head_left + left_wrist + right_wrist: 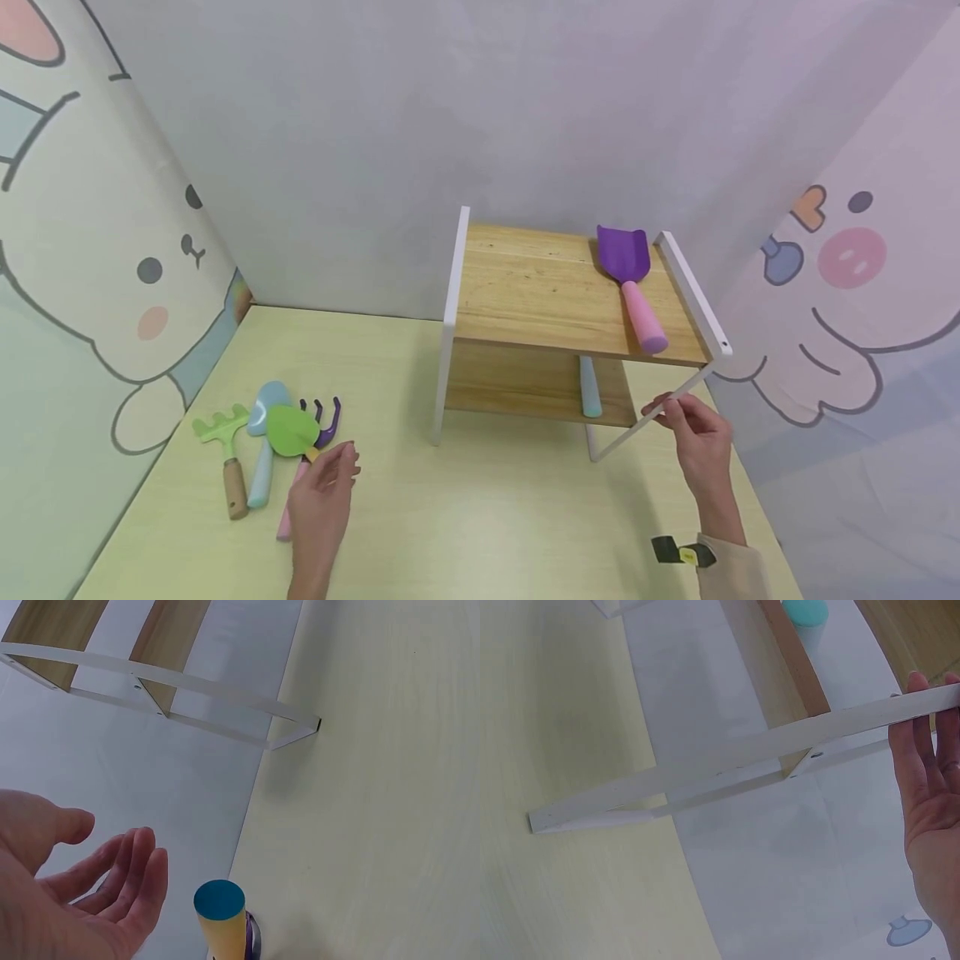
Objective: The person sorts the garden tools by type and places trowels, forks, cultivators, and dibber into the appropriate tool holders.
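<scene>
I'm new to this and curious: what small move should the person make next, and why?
I'd guess curling the left hand round the yellow handle of the green trowel: that hand is open beside it, while the right hand holds the shelf, where a purple shovel lies.

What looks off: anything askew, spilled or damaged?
Only minor untidiness: at left on the table, the green trowel lies partly over the purple-tined fork, which looks jumbled. The purple shovel rests on the upper shelf. Nothing looks spilled or visibly damaged.
</scene>
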{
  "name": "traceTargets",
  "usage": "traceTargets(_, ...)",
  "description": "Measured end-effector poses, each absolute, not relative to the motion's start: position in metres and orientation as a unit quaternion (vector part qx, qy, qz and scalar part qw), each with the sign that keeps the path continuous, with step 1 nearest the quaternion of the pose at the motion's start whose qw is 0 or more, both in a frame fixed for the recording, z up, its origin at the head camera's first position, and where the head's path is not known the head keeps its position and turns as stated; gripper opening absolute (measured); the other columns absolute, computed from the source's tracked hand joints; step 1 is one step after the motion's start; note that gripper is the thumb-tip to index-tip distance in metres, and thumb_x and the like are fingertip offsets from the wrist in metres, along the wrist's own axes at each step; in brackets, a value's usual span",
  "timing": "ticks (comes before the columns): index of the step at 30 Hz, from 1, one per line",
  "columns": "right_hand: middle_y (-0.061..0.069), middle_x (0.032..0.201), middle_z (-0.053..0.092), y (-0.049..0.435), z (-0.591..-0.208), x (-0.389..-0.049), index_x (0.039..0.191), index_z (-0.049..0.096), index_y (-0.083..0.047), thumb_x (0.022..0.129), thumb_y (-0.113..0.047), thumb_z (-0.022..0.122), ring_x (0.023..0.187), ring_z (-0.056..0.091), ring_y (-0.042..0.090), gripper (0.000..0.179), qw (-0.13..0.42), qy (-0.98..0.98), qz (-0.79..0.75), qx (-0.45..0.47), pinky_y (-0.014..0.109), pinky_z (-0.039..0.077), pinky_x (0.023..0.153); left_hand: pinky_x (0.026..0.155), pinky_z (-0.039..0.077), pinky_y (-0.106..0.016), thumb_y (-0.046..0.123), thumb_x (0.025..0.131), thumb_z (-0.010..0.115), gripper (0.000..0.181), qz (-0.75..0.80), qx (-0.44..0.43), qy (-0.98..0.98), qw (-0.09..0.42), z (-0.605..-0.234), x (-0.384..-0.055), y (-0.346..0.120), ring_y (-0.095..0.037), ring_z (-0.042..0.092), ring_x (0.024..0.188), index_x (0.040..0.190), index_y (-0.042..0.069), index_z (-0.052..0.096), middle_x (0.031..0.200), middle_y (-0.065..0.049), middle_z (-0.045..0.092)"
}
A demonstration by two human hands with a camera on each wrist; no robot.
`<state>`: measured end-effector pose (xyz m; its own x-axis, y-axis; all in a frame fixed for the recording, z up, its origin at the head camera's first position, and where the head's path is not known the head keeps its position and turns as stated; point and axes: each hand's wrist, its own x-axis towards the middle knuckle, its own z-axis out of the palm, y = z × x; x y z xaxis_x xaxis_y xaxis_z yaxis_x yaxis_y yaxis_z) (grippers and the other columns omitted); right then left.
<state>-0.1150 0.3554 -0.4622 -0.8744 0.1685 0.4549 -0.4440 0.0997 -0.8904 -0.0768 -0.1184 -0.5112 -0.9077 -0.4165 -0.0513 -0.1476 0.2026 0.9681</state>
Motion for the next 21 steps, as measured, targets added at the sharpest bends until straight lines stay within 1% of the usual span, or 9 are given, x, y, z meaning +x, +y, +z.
traceTargets(4,0.002,0.094,0.075,0.355,-0.462,-0.116,0.105,0.062,0.021,0.102,0.012,0.050,0.086,0.075,0.012,0.015,0.229,-0.706,0.663,0.096,0.024,0.060,0.082,0.070,0.054,-0.010,0.026,0.104,0.064,0.034,-0.599,0.198,-0.765,0.126,-0.517,-0.076,-0.124,0.007,0.065,0.081,0.125,0.000,0.069,0.113,-0.023,0.072)
traceTargets(9,0.002,0.094,0.075,0.356,-0.464,-0.116,0.104,0.063,0.019,0.102,0.012,0.050,0.086,0.075,0.012,0.015,0.231,-0.707,0.662,0.098,0.024,0.060,0.082,0.069,0.049,-0.005,0.032,0.105,0.062,0.039,-0.566,0.248,-0.773,0.139,-0.522,-0.076,-0.127,0.017,0.056,0.081,0.127,0.001,0.068,0.115,-0.021,0.072)
traceTargets(11,0.003,0.094,0.075,0.356,-0.464,-0.116,0.104,0.063,0.019,0.102,0.012,0.051,0.086,0.075,0.012,0.015,0.230,-0.709,0.659,0.094,0.024,0.060,0.082,0.069,0.047,-0.003,0.033,0.105,0.060,0.041,-0.556,0.269,-0.775,0.133,-0.524,-0.076,-0.129,0.018,0.052,0.081,0.130,0.002,0.067,0.117,-0.021,0.071)
traceTargets(13,0.003,0.093,0.075,0.356,-0.463,-0.116,0.103,0.063,0.020,0.102,0.012,0.051,0.086,0.075,0.012,0.014,0.230,-0.712,0.657,0.090,0.024,0.060,0.082,0.068,0.045,-0.002,0.034,0.105,0.060,0.044,-0.553,0.278,-0.775,0.127,-0.528,-0.076,-0.132,0.018,0.051,0.081,0.133,0.001,0.064,0.119,-0.024,0.069)
traceTargets(15,0.003,0.094,0.075,0.356,-0.463,-0.116,0.103,0.062,0.020,0.102,0.011,0.051,0.086,0.075,0.013,0.014,0.229,-0.711,0.658,0.090,0.024,0.060,0.083,0.068,0.044,-0.002,0.034,0.105,0.059,0.046,-0.550,0.286,-0.776,0.119,-0.530,-0.075,-0.135,0.012,0.052,0.084,0.135,-0.001,0.062,0.121,-0.026,0.067)
traceTargets(16,0.003,0.094,0.074,0.356,-0.463,-0.116,0.102,0.062,0.020,0.102,0.011,0.051,0.086,0.075,0.013,0.014,0.229,-0.711,0.658,0.091,0.025,0.060,0.083,0.067,0.043,-0.002,0.035,0.105,0.058,0.047,-0.549,0.291,-0.776,0.113,-0.531,-0.075,-0.136,0.007,0.055,0.087,0.136,-0.001,0.060,0.123,-0.026,0.067)
traceTargets(18,0.003,0.094,0.074,0.356,-0.463,-0.116,0.102,0.062,0.020,0.102,0.011,0.051,0.086,0.075,0.013,0.014,0.229,-0.711,0.659,0.092,0.025,0.060,0.082,0.066,0.042,-0.002,0.036,0.105,0.057,0.052,-0.548,0.299,-0.775,0.098,-0.533,-0.076,-0.139,-0.007,0.061,0.095,0.139,-0.003,0.057,0.126,-0.027,0.065)
traceTargets(21,0.004,0.094,0.074,0.356,-0.464,-0.116,0.102,0.062,0.020,0.102,0.011,0.051,0.086,0.075,0.013,0.014,0.231,-0.709,0.660,0.094,0.024,0.060,0.082,0.065,0.045,-0.006,0.038,0.106,0.054,0.056,-0.545,0.307,-0.777,0.070,-0.535,-0.075,-0.142,-0.030,0.064,0.107,0.142,-0.004,0.053,0.129,-0.028,0.063)
